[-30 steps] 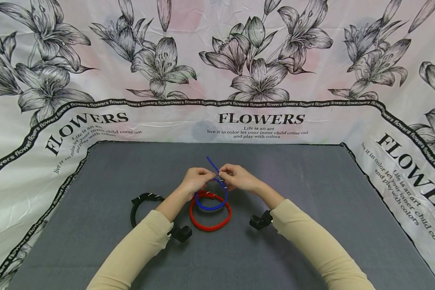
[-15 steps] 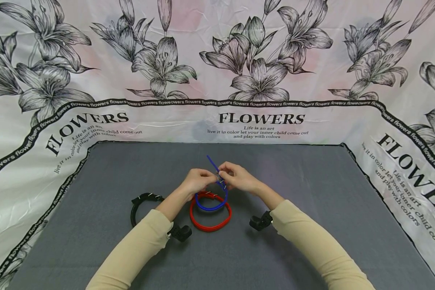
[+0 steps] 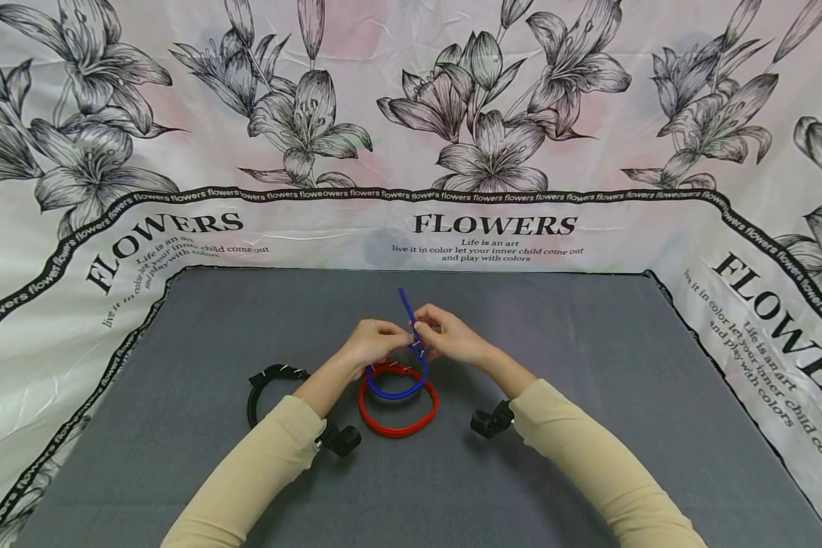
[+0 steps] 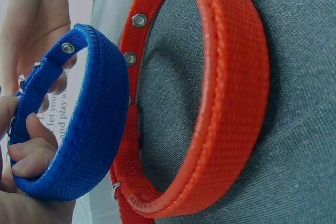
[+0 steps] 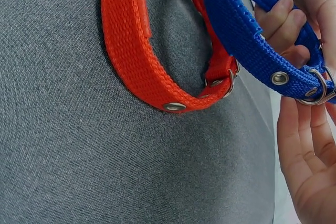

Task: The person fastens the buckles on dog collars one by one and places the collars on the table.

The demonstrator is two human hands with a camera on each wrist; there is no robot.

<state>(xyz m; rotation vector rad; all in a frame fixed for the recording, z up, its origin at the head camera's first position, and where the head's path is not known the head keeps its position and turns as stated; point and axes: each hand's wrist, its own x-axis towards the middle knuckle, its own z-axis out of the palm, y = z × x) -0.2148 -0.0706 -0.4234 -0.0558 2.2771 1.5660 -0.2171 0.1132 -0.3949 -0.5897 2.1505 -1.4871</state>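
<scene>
Both hands hold a blue webbing collar (image 3: 396, 395) bent into a loop, its metal-eyeleted strap joined at a buckle (image 5: 315, 88). My left hand (image 3: 371, 340) grips it on the left of the buckle, with fingers curled inside the loop in the left wrist view. On the other side my right hand (image 3: 452, 336) pinches the strap near the buckle. The free strap end (image 3: 405, 301) sticks up between the hands. Just below and behind the blue loop, a red collar (image 4: 236, 98), buckled into a ring, rests on the grey cloth.
A black collar (image 3: 252, 403) lies to the left, partly hidden by the left forearm. Grey cloth (image 3: 589, 365) covers the table. Behind it hangs a white curtain (image 3: 356, 236) printed with flowers and lettering. Black wrist cameras (image 3: 492, 418) hang under the sleeves.
The blue strap's free end has risen slightly and swung right, standing more upright. My left fingers have come a little closer to the right hand. Red and black collars stay put.
</scene>
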